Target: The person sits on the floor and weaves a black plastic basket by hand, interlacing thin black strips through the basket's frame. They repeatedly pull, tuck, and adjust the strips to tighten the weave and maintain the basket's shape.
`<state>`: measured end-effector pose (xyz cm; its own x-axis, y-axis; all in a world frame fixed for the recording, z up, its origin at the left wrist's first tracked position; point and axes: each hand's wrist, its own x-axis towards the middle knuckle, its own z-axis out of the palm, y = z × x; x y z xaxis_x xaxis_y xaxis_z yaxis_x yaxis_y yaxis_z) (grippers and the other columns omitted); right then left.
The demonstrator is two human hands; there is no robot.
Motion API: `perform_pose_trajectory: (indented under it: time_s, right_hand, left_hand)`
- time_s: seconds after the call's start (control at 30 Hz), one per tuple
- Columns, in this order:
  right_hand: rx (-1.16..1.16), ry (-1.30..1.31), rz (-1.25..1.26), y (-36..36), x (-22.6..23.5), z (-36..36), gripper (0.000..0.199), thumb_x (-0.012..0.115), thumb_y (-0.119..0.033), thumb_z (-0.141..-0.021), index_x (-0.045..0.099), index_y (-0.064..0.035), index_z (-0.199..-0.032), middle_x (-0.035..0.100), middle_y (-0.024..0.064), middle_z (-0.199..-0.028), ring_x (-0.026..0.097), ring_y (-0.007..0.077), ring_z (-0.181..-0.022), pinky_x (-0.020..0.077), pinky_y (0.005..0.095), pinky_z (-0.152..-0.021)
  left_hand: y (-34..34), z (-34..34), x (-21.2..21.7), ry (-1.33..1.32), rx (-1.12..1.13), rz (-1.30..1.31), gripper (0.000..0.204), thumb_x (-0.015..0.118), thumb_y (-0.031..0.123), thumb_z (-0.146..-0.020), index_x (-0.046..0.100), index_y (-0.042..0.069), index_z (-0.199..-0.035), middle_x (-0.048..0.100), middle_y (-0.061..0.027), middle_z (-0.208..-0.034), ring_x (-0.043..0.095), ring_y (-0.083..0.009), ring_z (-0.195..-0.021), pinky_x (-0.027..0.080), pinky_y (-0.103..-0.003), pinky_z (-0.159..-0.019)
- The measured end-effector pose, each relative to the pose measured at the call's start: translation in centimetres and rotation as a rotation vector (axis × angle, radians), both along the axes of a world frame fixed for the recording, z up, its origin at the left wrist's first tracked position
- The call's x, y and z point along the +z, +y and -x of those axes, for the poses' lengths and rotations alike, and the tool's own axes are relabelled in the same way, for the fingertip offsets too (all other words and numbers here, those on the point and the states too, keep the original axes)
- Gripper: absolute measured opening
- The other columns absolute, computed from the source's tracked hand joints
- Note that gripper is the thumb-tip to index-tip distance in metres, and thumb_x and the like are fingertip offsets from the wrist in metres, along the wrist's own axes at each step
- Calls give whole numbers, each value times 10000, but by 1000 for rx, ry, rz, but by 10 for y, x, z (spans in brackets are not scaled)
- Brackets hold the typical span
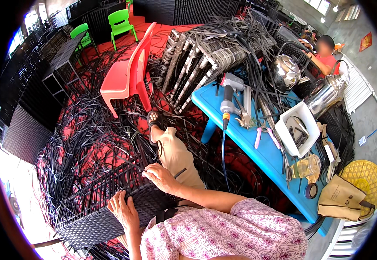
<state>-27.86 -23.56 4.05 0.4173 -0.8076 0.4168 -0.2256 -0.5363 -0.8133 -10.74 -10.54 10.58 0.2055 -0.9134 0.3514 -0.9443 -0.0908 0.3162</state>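
Note:
In front of me stands a partly woven black basket-like frame (106,225), its lower side tightly braided and its upper part showing bare upright strips. My left hand (125,213) lies against the braided side near its upper edge, fingers apart and bent at the tips. Farther right, my right hand (161,178) is closed in a pinch at the top of the weave. A thin black plastic strip (180,173) sticks out beside it and seems to run through its fingers; the fingertips partly hide it. My right leg in tan trousers (177,154) is stretched out beside the weave.
Loose black strips (84,130) cover the red floor. A red chair (125,76) stands ahead. On the blue table (249,138) at right are an air tool (229,97) with a hose, pink-handled pliers (264,135), a white bin (284,130) and a jar (303,167). Another person (325,56) sits beyond.

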Motion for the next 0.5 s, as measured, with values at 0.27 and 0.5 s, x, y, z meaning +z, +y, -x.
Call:
perform_pose_trajectory:
  time_s: [0.27,0.5]
  right_hand:
    - [-11,-5,47,0,3,0,218,573,-190,-954,613,24,-937,651,134,-932,587,308,-977,482,392,-864]
    - [3,8,21,-1,-1,-1,222,566,-199,-957,612,17,-945,649,127,-952,584,304,-985,480,390,-870]
  left_hand:
    - [0,2,2,-1,2,8,298,562,186,-920,602,1,-1150,602,-136,-1147,531,-301,-1110,302,-461,-1046]
    - [0,1,1,-1,6,-2,303,566,195,-919,603,-1,-1148,596,-140,-1152,526,-304,-1111,307,-460,-1038]
